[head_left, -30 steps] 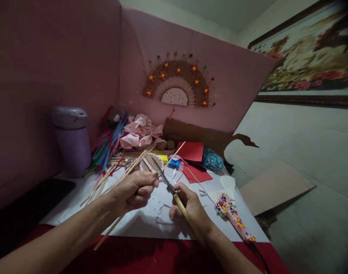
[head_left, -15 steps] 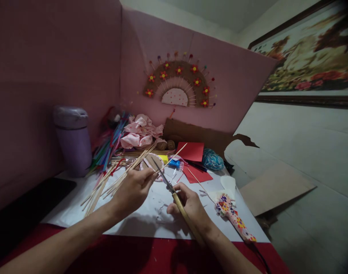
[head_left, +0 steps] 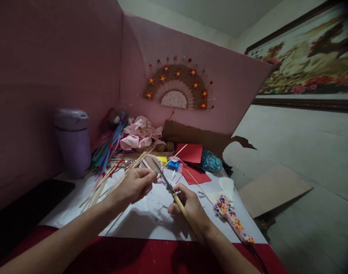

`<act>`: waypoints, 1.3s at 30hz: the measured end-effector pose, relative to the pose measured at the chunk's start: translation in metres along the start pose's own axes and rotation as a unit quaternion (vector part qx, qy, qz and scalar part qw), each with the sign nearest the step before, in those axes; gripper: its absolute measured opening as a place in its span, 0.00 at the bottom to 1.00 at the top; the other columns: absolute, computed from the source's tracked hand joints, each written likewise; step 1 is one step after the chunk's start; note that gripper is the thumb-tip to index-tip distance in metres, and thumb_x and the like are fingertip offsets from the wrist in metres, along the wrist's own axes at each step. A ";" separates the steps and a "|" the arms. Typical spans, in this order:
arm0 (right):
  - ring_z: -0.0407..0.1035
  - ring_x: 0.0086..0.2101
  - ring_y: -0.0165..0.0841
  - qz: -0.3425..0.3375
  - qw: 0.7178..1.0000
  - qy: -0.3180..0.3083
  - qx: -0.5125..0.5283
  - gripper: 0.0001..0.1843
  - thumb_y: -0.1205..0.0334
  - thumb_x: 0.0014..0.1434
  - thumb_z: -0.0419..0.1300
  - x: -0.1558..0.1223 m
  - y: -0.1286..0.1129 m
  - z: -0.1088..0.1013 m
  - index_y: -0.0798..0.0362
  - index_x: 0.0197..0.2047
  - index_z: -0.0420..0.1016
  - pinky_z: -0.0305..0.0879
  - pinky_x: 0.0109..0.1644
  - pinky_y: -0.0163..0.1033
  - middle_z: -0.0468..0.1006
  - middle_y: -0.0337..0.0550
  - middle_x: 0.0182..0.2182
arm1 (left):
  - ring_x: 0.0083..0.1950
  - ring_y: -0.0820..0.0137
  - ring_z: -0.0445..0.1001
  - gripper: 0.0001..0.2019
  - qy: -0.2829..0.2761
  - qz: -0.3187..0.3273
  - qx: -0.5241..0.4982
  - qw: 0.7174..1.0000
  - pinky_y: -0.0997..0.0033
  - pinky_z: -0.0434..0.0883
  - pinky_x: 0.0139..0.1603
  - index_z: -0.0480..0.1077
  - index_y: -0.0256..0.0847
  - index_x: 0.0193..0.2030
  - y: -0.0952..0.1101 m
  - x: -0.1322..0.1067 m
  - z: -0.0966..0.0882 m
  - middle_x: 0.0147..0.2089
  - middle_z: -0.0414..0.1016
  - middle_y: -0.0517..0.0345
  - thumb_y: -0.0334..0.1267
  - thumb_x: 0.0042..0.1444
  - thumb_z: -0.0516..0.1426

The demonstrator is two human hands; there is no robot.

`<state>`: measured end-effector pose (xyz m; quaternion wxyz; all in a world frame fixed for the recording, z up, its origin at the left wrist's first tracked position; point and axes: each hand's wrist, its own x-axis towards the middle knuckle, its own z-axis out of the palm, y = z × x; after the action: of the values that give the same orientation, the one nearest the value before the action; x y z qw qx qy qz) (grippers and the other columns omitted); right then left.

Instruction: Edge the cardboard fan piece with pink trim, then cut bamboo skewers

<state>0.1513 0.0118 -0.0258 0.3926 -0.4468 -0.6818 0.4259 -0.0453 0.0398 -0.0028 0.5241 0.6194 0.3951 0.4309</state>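
Note:
My left hand (head_left: pixel 135 185) is closed in a pinch on a thin bamboo skewer (head_left: pixel 174 156) that runs up and right from the fingers toward the red paper. My right hand (head_left: pixel 188 205) is wrapped round the pale wooden handle of a knife (head_left: pixel 165 180), whose dark blade points up and left and crosses the skewer just beside my left fingertips. Both hands hover over the white sheet (head_left: pixel 142 217) on the table. A loose pile of skewers (head_left: pixel 111 180) lies just left of my left hand.
A purple lidded jar (head_left: pixel 72 140) stands at the left. Coloured straws (head_left: pixel 108 146), pink cloth (head_left: pixel 139 135), red paper (head_left: pixel 191 152), a blue yarn ball (head_left: pixel 211 161) and brown cardboard (head_left: pixel 191 133) crowd the back. A patterned glue gun (head_left: pixel 232 220) lies right. A fan decoration (head_left: pixel 175 85) hangs on the pink wall.
My left hand has shifted slightly along the skewer and its grip has turned a little; the knife stays against the skewer. The view has tilted slightly.

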 end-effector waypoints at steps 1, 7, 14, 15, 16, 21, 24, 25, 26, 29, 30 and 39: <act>0.52 0.18 0.24 -0.001 1.000 0.005 -0.006 0.26 0.46 0.39 0.69 0.000 0.000 0.000 0.52 0.32 0.63 0.46 0.20 0.30 0.58 0.28 0.16 | 0.15 0.79 0.52 0.14 0.052 0.061 0.087 0.993 0.79 0.49 0.16 0.65 0.39 0.25 -0.001 -0.001 0.002 0.15 0.58 0.66 0.46 0.55 0.52; 0.50 0.19 0.23 -0.014 0.999 0.011 -0.037 0.23 0.49 0.40 0.70 -0.001 0.001 0.000 0.53 0.32 0.64 0.45 0.20 0.30 0.57 0.27 0.16 | 0.22 0.76 0.57 0.12 0.122 0.200 0.315 0.920 0.75 0.53 0.25 0.65 0.39 0.22 0.002 -0.006 0.002 0.19 0.59 0.63 0.38 0.56 0.51; 0.52 0.18 0.24 -0.007 1.000 -0.008 -0.003 0.27 0.46 0.37 0.70 -0.001 0.002 0.000 0.52 0.32 0.63 0.46 0.20 0.30 0.59 0.27 0.16 | 0.12 0.84 0.38 0.14 -0.069 -0.065 -0.146 0.985 0.82 0.39 0.11 0.63 0.38 0.25 0.007 0.001 -0.004 0.12 0.45 0.74 0.47 0.50 0.57; 0.53 0.18 0.24 -0.007 1.000 -0.008 0.000 0.27 0.46 0.37 0.70 -0.001 0.002 0.000 0.52 0.32 0.63 0.47 0.20 0.30 0.60 0.28 0.16 | 0.11 0.84 0.36 0.13 -0.085 -0.098 -0.184 0.974 0.82 0.38 0.10 0.63 0.38 0.25 0.007 0.001 -0.006 0.12 0.46 0.75 0.46 0.50 0.58; 0.53 0.18 0.24 -0.007 1.000 -0.010 0.002 0.27 0.46 0.37 0.70 -0.001 0.002 0.000 0.52 0.32 0.63 0.48 0.20 0.30 0.60 0.28 0.16 | 0.11 0.85 0.35 0.12 -0.098 -0.123 -0.213 0.964 0.83 0.38 0.09 0.62 0.39 0.26 0.007 0.001 -0.008 0.12 0.46 0.75 0.44 0.51 0.58; 0.57 0.18 0.25 -0.005 0.999 -0.029 0.014 0.27 0.44 0.37 0.69 -0.002 0.005 -0.001 0.51 0.34 0.64 0.51 0.20 0.30 0.63 0.29 0.17 | 0.12 0.86 0.34 0.08 -0.155 -0.162 -0.299 0.927 0.87 0.40 0.08 0.61 0.38 0.26 0.003 -0.001 -0.014 0.13 0.47 0.74 0.37 0.53 0.56; 0.57 0.18 0.25 -0.008 0.999 -0.030 0.017 0.27 0.46 0.38 0.69 -0.001 0.007 -0.001 0.51 0.35 0.64 0.51 0.21 0.30 0.63 0.29 0.17 | 0.11 0.86 0.34 0.06 -0.162 -0.159 -0.319 0.920 0.87 0.42 0.08 0.62 0.38 0.28 0.001 -0.001 -0.012 0.14 0.48 0.74 0.35 0.54 0.54; 0.56 0.18 0.25 -0.008 0.999 -0.029 0.016 0.27 0.46 0.39 0.69 0.000 0.007 -0.001 0.51 0.35 0.64 0.51 0.21 0.30 0.63 0.28 0.17 | 0.11 0.86 0.34 0.06 -0.157 -0.158 -0.317 0.922 0.87 0.42 0.07 0.62 0.38 0.28 0.002 -0.002 -0.010 0.14 0.48 0.74 0.35 0.54 0.54; 0.56 0.18 0.25 -0.007 1.000 -0.027 0.013 0.26 0.46 0.40 0.69 0.000 0.007 -0.002 0.51 0.35 0.64 0.50 0.21 0.30 0.62 0.28 0.17 | 0.11 0.86 0.35 0.07 -0.144 -0.155 -0.310 0.927 0.86 0.42 0.07 0.62 0.38 0.27 0.003 -0.001 -0.009 0.13 0.48 0.74 0.36 0.54 0.55; 0.56 0.20 0.26 0.000 1.000 -0.012 -0.019 0.25 0.47 0.41 0.68 0.002 0.002 -0.008 0.52 0.35 0.64 0.50 0.22 0.31 0.62 0.29 0.18 | 0.11 0.86 0.39 0.10 -0.054 -0.119 -0.272 0.953 0.86 0.41 0.08 0.62 0.37 0.26 0.009 0.001 -0.009 0.13 0.50 0.73 0.40 0.53 0.56; 0.56 0.20 0.26 0.006 0.999 -0.008 -0.040 0.24 0.48 0.41 0.68 0.002 -0.001 -0.010 0.52 0.35 0.65 0.50 0.23 0.31 0.62 0.29 0.18 | 0.10 0.86 0.40 0.10 -0.007 -0.095 -0.261 0.961 0.87 0.41 0.08 0.63 0.37 0.26 0.011 0.003 -0.010 0.12 0.51 0.72 0.41 0.52 0.57; 0.63 0.27 0.32 -0.020 0.909 -0.002 -0.416 0.16 0.69 0.45 0.58 -0.004 -0.008 -0.019 0.51 0.40 0.68 0.50 0.29 0.35 0.74 0.40 0.27 | 0.10 0.85 0.44 0.12 0.106 0.004 -0.137 0.985 0.85 0.41 0.08 0.66 0.36 0.27 0.019 0.001 -0.009 0.12 0.53 0.71 0.44 0.51 0.58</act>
<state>0.1674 0.0102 -0.0127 0.1780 -0.5550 -0.8067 0.0973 -0.0528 0.0414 0.0166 0.5569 0.4942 0.3835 0.5464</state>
